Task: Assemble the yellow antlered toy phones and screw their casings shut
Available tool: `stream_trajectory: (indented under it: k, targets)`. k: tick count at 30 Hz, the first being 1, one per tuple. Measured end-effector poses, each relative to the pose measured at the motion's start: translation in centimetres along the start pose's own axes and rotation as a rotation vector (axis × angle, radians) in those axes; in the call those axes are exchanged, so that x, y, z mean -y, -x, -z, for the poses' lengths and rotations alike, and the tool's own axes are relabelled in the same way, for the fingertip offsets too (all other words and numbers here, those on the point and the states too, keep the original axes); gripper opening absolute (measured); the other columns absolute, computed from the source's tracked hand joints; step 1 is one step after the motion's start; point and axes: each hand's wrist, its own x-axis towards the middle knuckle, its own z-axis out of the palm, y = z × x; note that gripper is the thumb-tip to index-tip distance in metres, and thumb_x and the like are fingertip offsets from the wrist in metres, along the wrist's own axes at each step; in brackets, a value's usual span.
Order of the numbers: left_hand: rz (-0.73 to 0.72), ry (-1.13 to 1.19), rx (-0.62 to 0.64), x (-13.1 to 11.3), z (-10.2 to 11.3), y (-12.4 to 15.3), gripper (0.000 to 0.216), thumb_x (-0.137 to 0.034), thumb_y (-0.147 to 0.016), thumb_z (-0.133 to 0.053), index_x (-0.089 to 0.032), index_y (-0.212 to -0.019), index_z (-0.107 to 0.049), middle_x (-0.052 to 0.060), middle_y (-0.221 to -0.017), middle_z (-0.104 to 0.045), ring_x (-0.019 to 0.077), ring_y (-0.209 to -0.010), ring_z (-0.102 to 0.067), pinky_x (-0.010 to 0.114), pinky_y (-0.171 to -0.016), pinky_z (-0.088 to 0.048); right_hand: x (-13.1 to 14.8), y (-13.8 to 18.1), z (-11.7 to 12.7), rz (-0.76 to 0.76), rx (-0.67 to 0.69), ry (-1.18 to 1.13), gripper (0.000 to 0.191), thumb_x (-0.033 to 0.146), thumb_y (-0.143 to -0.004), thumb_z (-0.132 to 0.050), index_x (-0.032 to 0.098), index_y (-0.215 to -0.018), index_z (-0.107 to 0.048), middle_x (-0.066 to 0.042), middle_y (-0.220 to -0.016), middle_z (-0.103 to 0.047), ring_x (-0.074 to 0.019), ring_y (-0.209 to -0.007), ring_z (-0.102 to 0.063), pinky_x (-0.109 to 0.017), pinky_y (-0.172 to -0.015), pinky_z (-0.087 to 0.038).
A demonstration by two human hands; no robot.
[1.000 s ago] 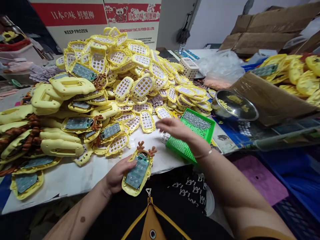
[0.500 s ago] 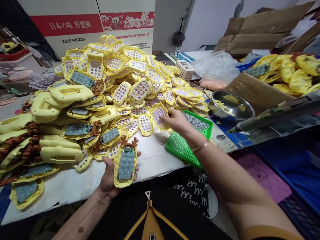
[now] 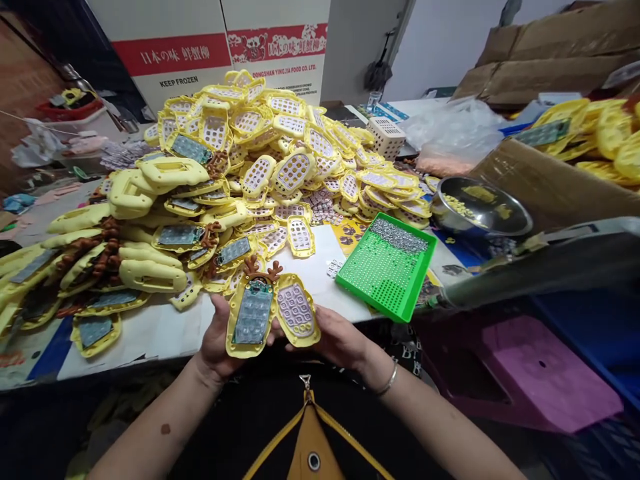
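Observation:
In my left hand (image 3: 217, 343) is a yellow toy phone shell with brown antlers (image 3: 253, 313), its open side up, showing a green circuit board under a grey keypad sheet. My right hand (image 3: 343, 337) grips a yellow toy phone cover (image 3: 297, 310) with a pale lilac key pad inside. The two halves are side by side, edges touching or nearly so, above the table's front edge. Fingers of both hands are partly hidden beneath them. Beyond lies a big heap of similar yellow covers (image 3: 295, 170), with antlered shells (image 3: 150, 267) stacked at the left.
A green perforated tray (image 3: 367, 270) holding small metal screws stands right of centre. Behind it are a steel bowl (image 3: 505, 213) with small yellow pieces, a dotted cream box (image 3: 386, 138) and a plastic bag (image 3: 450, 127). A cardboard box (image 3: 525, 180) stands at the right.
My right hand has come back from the heap with a yellow cover and brought it beside the antlered shell. My left hand still holds that shell. The view has shifted slightly.

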Motion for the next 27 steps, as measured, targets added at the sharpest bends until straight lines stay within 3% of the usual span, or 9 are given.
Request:
stream_trajectory:
  k: [3,6,11,15,18,23,27]
  targets:
    - [0.012,-0.036,0.002,0.2,-0.4,0.3,0.079,-0.079,-0.063,-0.065,-0.009,-0.099,-0.072,0.013,-0.081,-0.074,0.0210,-0.063,-0.068,0.031,-0.064,-0.054,-0.8,0.4,0.3,-0.082,0.081,-0.066,0.067,0.067,-0.073,-0.068,0.022,-0.121,-0.060,-0.013,-0.127,-0.065,-0.0254,-0.111,-0.066,-0.041,-0.092,-0.053]
    - [0.010,-0.055,-0.033,0.3,-0.9,0.1,0.084,-0.082,-0.057,-0.065,-0.007,-0.095,-0.072,0.013,-0.077,-0.073,0.0195,-0.059,-0.066,0.031,-0.065,-0.054,-1.3,0.4,0.5,-0.073,0.079,-0.095,0.071,0.063,-0.064,-0.078,0.020,-0.118,-0.062,-0.014,-0.123,-0.067,-0.0249,-0.105,-0.069,-0.042,-0.095,-0.052]
    - [-0.252,-0.140,-0.300,0.5,-2.0,-0.8,0.085,-0.082,-0.057,-0.065,-0.011,-0.102,-0.072,0.013,-0.098,-0.074,0.0154,-0.061,-0.065,0.027,-0.058,-0.053,-1.8,-0.4,0.1,0.070,-0.160,-0.112,0.064,0.040,-0.057,-0.090,0.026,-0.114,-0.063,-0.008,-0.120,-0.069,-0.0236,-0.111,-0.066,-0.046,-0.110,-0.040]
    - [-0.365,-0.203,-0.460,1.2,-2.5,-1.5,0.072,-0.070,-0.065,-0.072,-0.012,-0.108,-0.069,0.013,-0.106,-0.073,0.0218,-0.087,-0.070,0.030,-0.076,-0.055,-2.1,-1.8,-1.3,0.126,-0.169,-0.025,0.080,0.036,-0.057,-0.090,0.029,-0.128,-0.055,-0.007,-0.124,-0.066,-0.0250,-0.122,-0.059,-0.049,-0.113,-0.037]
    - [-0.382,-0.179,-0.417,1.9,-2.6,-1.8,0.064,-0.056,-0.070,-0.077,-0.018,-0.118,-0.063,0.010,-0.115,-0.071,0.0265,-0.108,-0.065,0.036,-0.091,-0.051,-2.2,-2.7,-2.4,0.151,-0.169,0.013,0.088,0.036,-0.058,-0.089,0.030,-0.135,-0.047,-0.008,-0.128,-0.061,-0.0251,-0.122,-0.058,-0.048,-0.112,-0.040]
    - [-0.323,-0.202,-0.363,2.2,-2.7,-1.9,0.061,-0.046,-0.072,-0.079,-0.026,-0.125,-0.057,0.006,-0.123,-0.068,0.0251,-0.116,-0.062,0.036,-0.097,-0.049,-2.5,-3.2,-2.9,0.154,-0.197,0.062,0.098,0.034,-0.057,-0.089,0.028,-0.141,-0.039,-0.011,-0.135,-0.056,-0.0256,-0.125,-0.057,-0.047,-0.112,-0.039]
    - [-0.283,-0.247,-0.337,2.5,-2.6,-2.0,0.071,-0.043,-0.069,-0.082,-0.030,-0.132,-0.052,0.006,-0.147,-0.051,0.0258,-0.132,-0.050,0.033,-0.103,-0.045,-2.7,-3.2,-2.7,0.165,-0.195,0.111,0.102,0.033,-0.059,-0.088,0.030,-0.146,-0.034,-0.011,-0.139,-0.054,-0.0264,-0.129,-0.054,-0.048,-0.113,-0.038]
